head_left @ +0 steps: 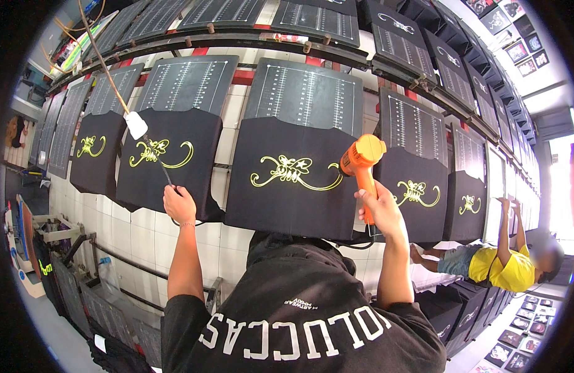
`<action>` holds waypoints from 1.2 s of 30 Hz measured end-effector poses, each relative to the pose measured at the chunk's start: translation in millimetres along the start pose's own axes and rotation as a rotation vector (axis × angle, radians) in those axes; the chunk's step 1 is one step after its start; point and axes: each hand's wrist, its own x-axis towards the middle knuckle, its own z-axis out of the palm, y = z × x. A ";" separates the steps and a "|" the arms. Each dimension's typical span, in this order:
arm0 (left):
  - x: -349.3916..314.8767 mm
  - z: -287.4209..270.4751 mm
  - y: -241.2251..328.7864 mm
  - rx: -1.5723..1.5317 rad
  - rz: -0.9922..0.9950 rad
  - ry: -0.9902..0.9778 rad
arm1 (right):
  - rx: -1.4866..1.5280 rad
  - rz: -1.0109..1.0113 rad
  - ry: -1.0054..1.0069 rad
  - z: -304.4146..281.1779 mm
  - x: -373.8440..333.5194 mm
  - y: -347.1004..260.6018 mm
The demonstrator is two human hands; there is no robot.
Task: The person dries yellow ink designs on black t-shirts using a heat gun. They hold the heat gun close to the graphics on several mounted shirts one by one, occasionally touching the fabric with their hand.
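Note:
My right hand [384,211] is wrapped round the handle of an orange heat gun [363,155]. Its nozzle points left, over the right end of a yellow scroll-like print [290,169] on a black T-shirt [287,214]. That shirt is stretched over a dark printing board [304,93] in front of me. Off to the left, my left hand [179,204] is closed round a black cord [165,168]. The cord runs up to a white socket block [136,125] hanging from a brown cable [106,71]. Beneath them lies another black T-shirt [175,186] with the same print.
More boards with printed black shirts [417,194] stand in a row on both sides. A metal rail [268,45] separates them from a second row behind. A person in a yellow top [501,267] works at the far right. Metal frames [82,242] stand lower left.

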 end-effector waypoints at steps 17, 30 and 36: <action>0.0 1.8 -2.2 0.002 -0.009 0.001 | 0.057 -0.012 -0.113 9.3 11.8 -8.4; 1.2 -5.2 3.2 -0.036 -0.054 -0.051 | 0.118 0.033 0.038 3.1 -3.3 -6.4; 1.2 -4.2 0.3 -0.059 -0.036 -0.043 | 0.145 0.054 0.051 9.0 -25.1 -0.6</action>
